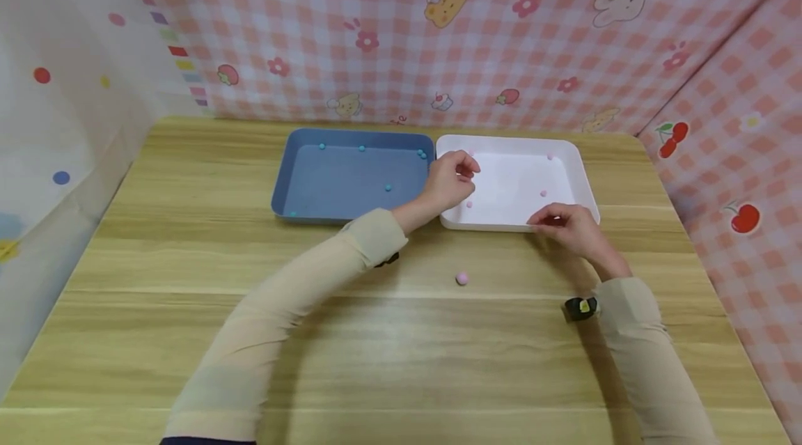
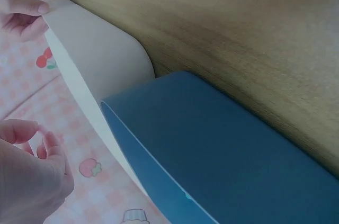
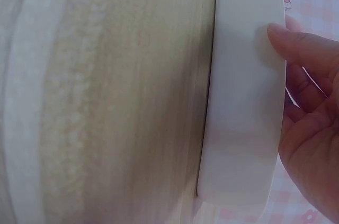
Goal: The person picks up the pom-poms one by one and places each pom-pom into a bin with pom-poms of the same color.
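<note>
My left hand point(image 1: 452, 180) hovers over the left end of the white tray point(image 1: 509, 227), its fingers loosely bent. No bead shows between thumb and forefinger; in the left wrist view the thumb and finger of this hand point(image 2: 37, 176) come close together. With my right hand point(image 1: 567, 228) I grip the front wall of the white tray near its right corner. In the right wrist view the thumb point(image 3: 296, 46) lies on the outside wall and the fingers are over the rim. Several small pink beads, such as one point(image 1: 543, 193), lie inside that tray.
Left of the white tray, end to end, stands a blue tray point(image 1: 332, 184) with several teal beads point(image 1: 388, 188). One pink bead point(image 1: 461, 278) lies on the wooden table point(image 1: 401, 361) in front. A checked cloth point(image 1: 401, 34) hangs behind the trays.
</note>
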The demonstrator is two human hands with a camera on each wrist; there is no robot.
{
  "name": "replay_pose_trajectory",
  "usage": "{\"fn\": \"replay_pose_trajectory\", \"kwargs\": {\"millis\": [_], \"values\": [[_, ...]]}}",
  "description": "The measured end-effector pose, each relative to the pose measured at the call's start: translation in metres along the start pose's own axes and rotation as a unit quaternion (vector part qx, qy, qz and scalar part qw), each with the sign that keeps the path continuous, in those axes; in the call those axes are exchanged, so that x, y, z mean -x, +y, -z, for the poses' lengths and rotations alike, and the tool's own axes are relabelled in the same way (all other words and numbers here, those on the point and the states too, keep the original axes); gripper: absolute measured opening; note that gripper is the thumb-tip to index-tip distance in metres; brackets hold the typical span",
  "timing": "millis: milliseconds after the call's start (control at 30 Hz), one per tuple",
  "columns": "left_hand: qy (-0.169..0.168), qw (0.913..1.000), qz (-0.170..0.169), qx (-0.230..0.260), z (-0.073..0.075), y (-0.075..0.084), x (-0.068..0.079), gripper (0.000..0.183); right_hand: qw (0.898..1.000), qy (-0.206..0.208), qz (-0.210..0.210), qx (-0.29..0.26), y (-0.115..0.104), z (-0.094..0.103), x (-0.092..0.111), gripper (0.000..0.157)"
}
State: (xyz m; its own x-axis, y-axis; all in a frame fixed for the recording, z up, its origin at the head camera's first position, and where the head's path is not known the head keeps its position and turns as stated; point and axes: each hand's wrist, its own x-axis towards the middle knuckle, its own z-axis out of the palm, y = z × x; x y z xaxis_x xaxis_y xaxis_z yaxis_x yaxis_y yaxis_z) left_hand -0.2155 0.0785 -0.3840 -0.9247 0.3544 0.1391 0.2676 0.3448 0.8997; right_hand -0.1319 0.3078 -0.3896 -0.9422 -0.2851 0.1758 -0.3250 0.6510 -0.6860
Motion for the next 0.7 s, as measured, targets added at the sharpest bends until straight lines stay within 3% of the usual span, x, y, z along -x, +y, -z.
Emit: {"fn": "replay_pose_trajectory", "kwargs": {"millis": [267, 500, 667, 700], "values": [[0.009, 0.9999, 0.013, 0.002, -0.006, -0.002, -0.008, 0.019, 1.000, -0.003, -0.009, -0.016, 0.036, -0.009, 0.000, 0.011], [0.020, 0.9996, 0.014, 0.016, -0.012, -0.011, -0.021, 0.017, 1.000, 0.006, -0.004, -0.013, 0.039, -0.009, -0.001, 0.011], [0.022, 0.9994, 0.020, 0.017, -0.013, -0.010, -0.024, 0.017, 1.000, 0.007, -0.007, -0.011, 0.039, -0.007, -0.001, 0.011], [0.020, 0.9993, 0.026, 0.015, -0.011, -0.003, -0.021, 0.017, 1.000, 0.008, -0.008, -0.010, 0.039, -0.007, -0.001, 0.011]]}}
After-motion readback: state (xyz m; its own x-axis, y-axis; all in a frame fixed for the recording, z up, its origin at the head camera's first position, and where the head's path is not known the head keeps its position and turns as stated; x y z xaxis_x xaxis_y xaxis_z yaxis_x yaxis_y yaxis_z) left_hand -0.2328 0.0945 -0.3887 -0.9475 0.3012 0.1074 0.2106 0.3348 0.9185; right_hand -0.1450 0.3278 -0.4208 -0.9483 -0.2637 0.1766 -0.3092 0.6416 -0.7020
